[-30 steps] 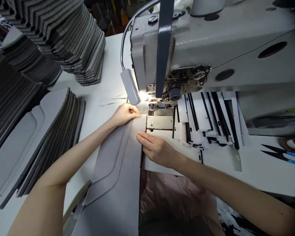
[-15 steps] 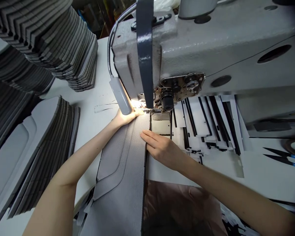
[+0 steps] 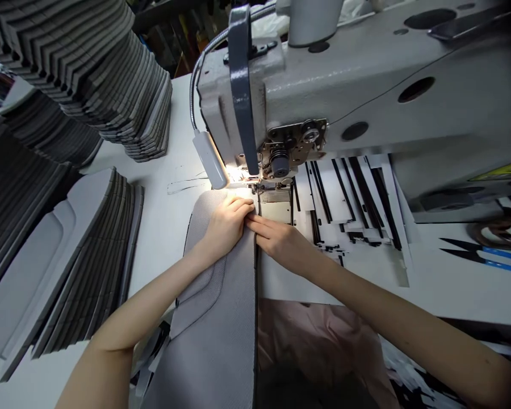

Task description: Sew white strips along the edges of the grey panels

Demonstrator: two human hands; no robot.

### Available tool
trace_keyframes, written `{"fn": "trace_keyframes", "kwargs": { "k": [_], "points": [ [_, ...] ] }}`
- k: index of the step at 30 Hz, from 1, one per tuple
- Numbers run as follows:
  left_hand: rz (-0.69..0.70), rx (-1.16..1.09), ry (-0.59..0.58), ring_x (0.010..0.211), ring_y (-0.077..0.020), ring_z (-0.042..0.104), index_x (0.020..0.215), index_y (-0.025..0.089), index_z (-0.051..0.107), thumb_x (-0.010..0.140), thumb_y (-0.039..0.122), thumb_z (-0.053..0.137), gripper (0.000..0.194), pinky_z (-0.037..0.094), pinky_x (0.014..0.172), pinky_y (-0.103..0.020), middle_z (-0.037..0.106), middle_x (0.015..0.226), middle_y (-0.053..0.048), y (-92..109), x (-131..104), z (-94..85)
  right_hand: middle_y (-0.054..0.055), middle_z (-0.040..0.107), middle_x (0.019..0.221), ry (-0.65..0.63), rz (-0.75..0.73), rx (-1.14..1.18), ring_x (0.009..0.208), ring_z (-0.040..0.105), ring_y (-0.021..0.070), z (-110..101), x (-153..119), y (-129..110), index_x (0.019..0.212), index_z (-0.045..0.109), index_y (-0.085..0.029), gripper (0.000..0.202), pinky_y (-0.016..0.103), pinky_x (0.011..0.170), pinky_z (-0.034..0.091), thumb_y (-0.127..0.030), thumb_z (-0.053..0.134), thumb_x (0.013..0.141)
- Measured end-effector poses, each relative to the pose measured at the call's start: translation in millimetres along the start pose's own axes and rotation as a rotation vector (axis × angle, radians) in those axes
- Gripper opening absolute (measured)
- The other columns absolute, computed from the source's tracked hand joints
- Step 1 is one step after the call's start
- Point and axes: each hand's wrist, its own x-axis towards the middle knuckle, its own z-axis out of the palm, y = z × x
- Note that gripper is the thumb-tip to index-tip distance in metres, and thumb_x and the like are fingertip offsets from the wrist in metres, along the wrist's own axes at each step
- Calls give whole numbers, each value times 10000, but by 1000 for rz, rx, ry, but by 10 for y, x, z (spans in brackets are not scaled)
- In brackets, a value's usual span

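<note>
A long grey textured fabric panel [image 3: 213, 346] with dark edges and curved seams lies on the white table, its far end just in front of the needle area of a sewing machine [image 3: 255, 170]. My left hand [image 3: 227, 224] rests on top of the panel near its right edge, fingers bent and pressed together on the fabric. Beside it my right hand [image 3: 279, 241] pinches that same edge, fingertips almost touching the left hand. Both thumbs are mostly hidden, and the fingers cover part of the edge below the presser foot.
Tall stacks of grey panels [image 3: 97, 79] and another stack [image 3: 89, 250] stand to the left. A lit lamp [image 3: 210, 159] hangs by the needle. White sheets with black strips [image 3: 344, 193], blue-handled scissors [image 3: 489, 254] and a tape roll [image 3: 506, 233] lie to the right.
My left hand has moved from the panel's far left side, beside the lamp, onto its right edge. The panel's rounded far end now shows, and the whole view has shifted slightly.
</note>
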Motion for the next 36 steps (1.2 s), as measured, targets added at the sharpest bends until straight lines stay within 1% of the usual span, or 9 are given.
{"fn": "trace_keyframes", "kwargs": {
  "k": [6, 12, 16, 19, 22, 25, 30, 33, 36],
  "points": [
    [54, 13, 53, 1042, -223, 625, 1042, 131, 658, 959, 67, 421, 259, 553, 930, -401, 720, 1095, -101, -11, -48, 54, 125, 707, 1182, -115, 114, 109, 1176, 631, 228, -144, -48, -52, 911, 733, -99, 310, 340, 1001, 551, -22, 434, 936],
    [64, 59, 81, 1064, -233, 622, 1078, 148, 659, 949, 54, 393, 310, 547, 937, -427, 721, 1140, -95, -50, -44, 116, 165, 710, 1099, -221, 675, -236, 1044, 632, 241, -390, 34, 236, 1059, 683, -72, 334, 339, 872, 503, 32, 418, 885],
    [43, 66, 73, 1024, -229, 612, 1092, 155, 654, 939, 50, 408, 308, 538, 928, -424, 715, 1182, -83, -56, -65, 125, 113, 713, 803, -222, 834, -362, 768, 637, 197, -536, 11, 376, 866, 681, -89, 315, 278, 592, 396, 54, 401, 869],
    [26, 58, 62, 1053, -229, 605, 1100, 165, 641, 927, 40, 400, 322, 525, 941, -423, 700, 1210, -82, -54, -72, 123, 55, 709, 734, -24, 767, -310, 596, 588, 142, -705, -152, 149, 852, 677, -145, 259, 260, 472, 317, -116, 451, 975],
    [37, 57, 70, 1057, -238, 606, 1079, 158, 627, 921, 34, 387, 313, 521, 919, -410, 698, 1176, -94, -37, -69, 114, 55, 773, 985, 193, 545, -46, 620, 649, 124, -773, -351, -345, 927, 697, -201, 213, 243, 460, 453, -239, 500, 1000],
    [-21, 52, 110, 976, -238, 622, 1083, 135, 610, 945, 67, 395, 265, 530, 838, -381, 695, 1085, -120, -13, -75, 99, 29, 770, 1075, 420, 268, 253, 902, 735, 157, -650, -457, -887, 849, 697, -252, 148, 262, 680, 633, -218, 586, 940],
    [-26, -18, 128, 1036, -229, 625, 1106, 168, 640, 961, 69, 372, 320, 538, 869, -386, 700, 1158, -96, -2, -111, 82, 20, 783, 952, 643, 60, 315, 1108, 694, 157, -425, -433, -1293, 728, 657, -230, 226, 231, 877, 628, -215, 564, 934],
    [-5, -70, 99, 1057, -222, 627, 1077, 193, 674, 935, 59, 376, 356, 534, 946, -427, 721, 1149, -60, -4, -124, 69, 36, 774, 921, 614, -27, 395, 1034, 708, 162, -471, -414, -1259, 766, 671, -170, 193, 223, 918, 603, -166, 560, 925],
    [12, -117, 92, 1089, -236, 620, 1151, 179, 672, 903, 88, 415, 369, 531, 985, -470, 714, 1187, -83, 15, -122, 48, 71, 746, 919, 382, 249, 437, 917, 705, 183, -553, -355, -1187, 890, 670, -139, 134, 286, 816, 612, -165, 548, 940]
  ]
}}
